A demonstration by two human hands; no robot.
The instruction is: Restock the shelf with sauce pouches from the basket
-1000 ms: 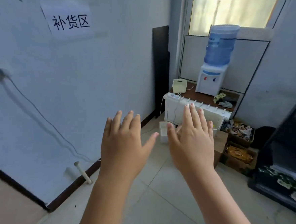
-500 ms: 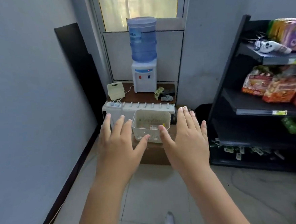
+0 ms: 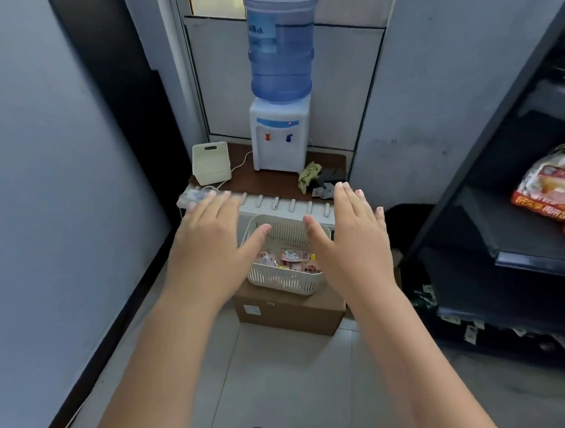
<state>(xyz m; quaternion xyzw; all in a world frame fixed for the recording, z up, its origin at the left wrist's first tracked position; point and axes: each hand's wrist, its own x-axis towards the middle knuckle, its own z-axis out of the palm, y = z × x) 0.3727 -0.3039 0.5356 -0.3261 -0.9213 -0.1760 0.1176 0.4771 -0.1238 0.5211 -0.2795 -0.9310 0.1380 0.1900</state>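
Observation:
A cream slotted basket stands on a cardboard box in the middle of the view, with red and white sauce pouches lying inside. My left hand is stretched out flat over the basket's left side, fingers apart and holding nothing. My right hand is flat over its right side, also empty. Both palms face down and partly hide the basket's rim. The black shelf rises at the right, with red snack bags on one level.
A water dispenser with a blue bottle stands on a low brown cabinet behind the basket, beside a cream board. A dark panel leans on the left wall. Tiled floor lies below my arms.
My view has swung right from the labelled wall to the basket and dropped closer. Both open hands have moved forward over the basket, which now shows its pouches.

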